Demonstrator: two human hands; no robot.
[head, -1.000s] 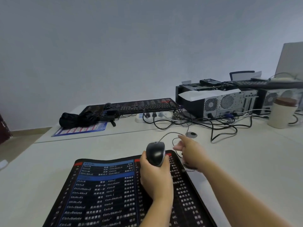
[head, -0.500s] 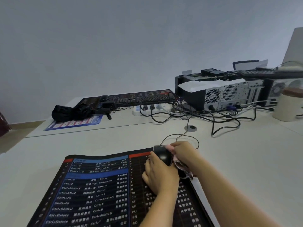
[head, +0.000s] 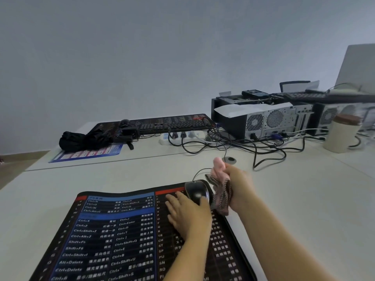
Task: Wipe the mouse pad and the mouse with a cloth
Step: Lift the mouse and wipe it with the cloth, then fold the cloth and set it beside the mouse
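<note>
Mouse (head: 196,192) now down on pad (head: 113,236) | L hand (head: 187,211) flat, fingers apart | R hand (head: 237,185) prob. clamps cloth (head: 222,196)

Both hands (head: 189,214) and forearms are bare, with no sleeves showing.

Two mouse pads (head: 121,236) (head: 87,154), two keyboards (head: 174,124) (head: 300,95), two computer towers (head: 263,120) (head: 328,116), one mouse (head: 196,192), one cloth (head: 222,196), one jar (head: 342,133) at two o'clock.
</note>
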